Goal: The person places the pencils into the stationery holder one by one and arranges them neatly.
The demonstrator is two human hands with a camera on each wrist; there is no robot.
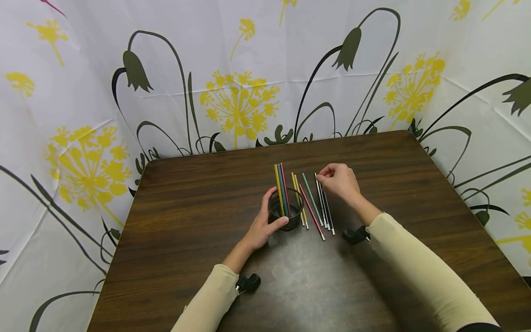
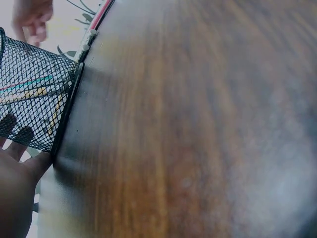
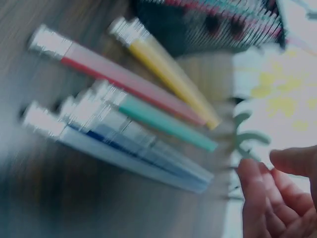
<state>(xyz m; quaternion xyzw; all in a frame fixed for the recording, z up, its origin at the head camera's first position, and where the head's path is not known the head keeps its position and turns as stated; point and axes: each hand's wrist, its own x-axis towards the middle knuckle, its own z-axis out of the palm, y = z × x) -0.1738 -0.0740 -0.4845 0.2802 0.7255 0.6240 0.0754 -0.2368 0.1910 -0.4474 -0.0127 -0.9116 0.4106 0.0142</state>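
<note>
My left hand (image 1: 262,225) holds a black mesh pencil cup (image 1: 293,222), thumb on the near side and fingers around its left. Inside the cup lean several pencils, among them a yellow pencil (image 1: 279,184) and a red pencil (image 1: 284,184). To the cup's right lie loose pencils: yellow ones, a red pencil (image 3: 129,79), a green pencil (image 3: 168,124) and several dark or pale ones (image 3: 143,158). At the far ends of the rightmost pencils hovers my right hand (image 1: 341,180), fingers bent and thumb near the fingertips. Nothing shows between them in the right wrist view.
The brown wooden table (image 1: 199,203) reaches back to a white curtain (image 1: 257,55) printed with yellow and dark green flowers. Each wrist wears a black strapped camera, such as the right camera (image 1: 355,235) close above the tabletop.
</note>
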